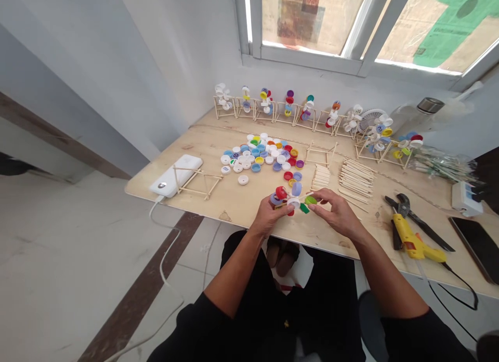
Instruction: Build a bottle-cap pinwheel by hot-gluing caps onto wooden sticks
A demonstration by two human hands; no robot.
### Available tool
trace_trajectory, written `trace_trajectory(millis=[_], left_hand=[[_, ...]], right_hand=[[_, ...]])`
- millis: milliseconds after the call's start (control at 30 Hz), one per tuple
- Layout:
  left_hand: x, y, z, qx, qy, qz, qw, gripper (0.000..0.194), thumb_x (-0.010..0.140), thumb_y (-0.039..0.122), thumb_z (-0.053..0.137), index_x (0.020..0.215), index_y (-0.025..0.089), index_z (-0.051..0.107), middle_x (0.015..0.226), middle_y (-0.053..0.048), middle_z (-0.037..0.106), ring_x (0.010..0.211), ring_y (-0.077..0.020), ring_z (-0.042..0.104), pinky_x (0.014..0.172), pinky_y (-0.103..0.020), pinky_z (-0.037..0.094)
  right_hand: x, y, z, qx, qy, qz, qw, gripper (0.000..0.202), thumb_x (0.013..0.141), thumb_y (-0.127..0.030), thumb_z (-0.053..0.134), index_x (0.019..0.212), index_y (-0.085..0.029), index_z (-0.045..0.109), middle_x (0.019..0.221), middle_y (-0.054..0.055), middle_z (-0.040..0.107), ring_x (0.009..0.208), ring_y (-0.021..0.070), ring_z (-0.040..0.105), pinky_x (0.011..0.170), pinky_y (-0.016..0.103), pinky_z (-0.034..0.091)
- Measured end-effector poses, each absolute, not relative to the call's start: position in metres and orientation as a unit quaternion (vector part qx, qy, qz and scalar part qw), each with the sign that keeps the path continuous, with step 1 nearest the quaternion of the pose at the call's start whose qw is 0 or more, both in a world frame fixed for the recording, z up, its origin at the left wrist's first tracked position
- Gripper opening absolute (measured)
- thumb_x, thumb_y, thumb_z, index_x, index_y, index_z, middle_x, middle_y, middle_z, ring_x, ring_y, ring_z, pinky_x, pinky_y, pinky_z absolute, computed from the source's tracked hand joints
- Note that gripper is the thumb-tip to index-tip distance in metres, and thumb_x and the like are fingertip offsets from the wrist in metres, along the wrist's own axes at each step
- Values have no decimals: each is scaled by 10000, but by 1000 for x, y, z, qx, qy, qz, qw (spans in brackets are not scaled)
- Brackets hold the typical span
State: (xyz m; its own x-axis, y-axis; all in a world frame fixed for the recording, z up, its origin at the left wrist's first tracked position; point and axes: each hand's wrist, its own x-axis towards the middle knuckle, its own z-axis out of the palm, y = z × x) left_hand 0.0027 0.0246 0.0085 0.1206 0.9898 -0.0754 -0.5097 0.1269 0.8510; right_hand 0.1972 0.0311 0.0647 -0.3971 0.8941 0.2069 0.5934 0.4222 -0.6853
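Observation:
Close to the table's front edge I hold a small wheel of bottle caps (293, 202), with red, lilac, white and green caps set around a white middle. My left hand (266, 215) is closed on its left side. The fingers of my right hand (336, 211) pinch a light green bottle cap (311, 200) at the wheel's right side, where a thin stick also shows. A dark green piece (304, 208) sits just below that cap. Whether the light green cap is fixed to the wheel, I cannot tell. Beyond my hands lies a pile of loose bottle caps (255, 153).
Finished cap wheels on stick frames (289, 103) line the wall. Bare stick frames (197, 185) stand left and behind. Cut sticks (355, 180), pliers (405, 206), a yellow glue gun (415, 242) and a phone (477, 247) lie right. A white power bank (177, 175) trails a cable.

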Motion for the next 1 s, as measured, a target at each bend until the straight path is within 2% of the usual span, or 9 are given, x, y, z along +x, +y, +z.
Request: trace_trajectory(millis=[333, 733, 833, 1000], left_hand=[[3, 24, 10, 350, 348, 558, 667, 338, 496, 247, 842, 778, 150, 684, 723, -9, 673, 679, -151, 606, 714, -292, 473], [2, 24, 11, 352, 344, 555, 671, 280, 524, 248, 834, 744, 150, 692, 714, -2, 671, 656, -135, 593, 688, -273, 461], [2, 24, 11, 355, 341, 559, 667, 278, 535, 247, 830, 762, 151, 702, 734, -9, 681, 688, -140, 600, 709, -274, 460], [3, 24, 10, 338, 342, 572, 665, 288, 536, 257, 830, 774, 158, 702, 739, -10, 687, 711, -148, 610, 729, -279, 461]], right_hand=[[196, 31, 66, -480, -809, 200, 275, 234, 832, -397, 566, 966, -218, 634, 906, 64, 659, 879, 223, 589, 752, 369, 470], [195, 31, 66, -481, -815, 205, 251, 175, 833, -382, 569, 876, -227, 637, 876, 47, 664, 836, 209, 595, 723, 355, 470], [195, 29, 66, -478, -814, 206, 257, 193, 832, -390, 573, 915, -228, 636, 895, 51, 665, 855, 213, 596, 745, 365, 475], [198, 20, 70, -476, -802, 155, 325, 291, 841, -359, 573, 1103, -234, 578, 1036, 75, 648, 944, 224, 578, 818, 397, 473]])
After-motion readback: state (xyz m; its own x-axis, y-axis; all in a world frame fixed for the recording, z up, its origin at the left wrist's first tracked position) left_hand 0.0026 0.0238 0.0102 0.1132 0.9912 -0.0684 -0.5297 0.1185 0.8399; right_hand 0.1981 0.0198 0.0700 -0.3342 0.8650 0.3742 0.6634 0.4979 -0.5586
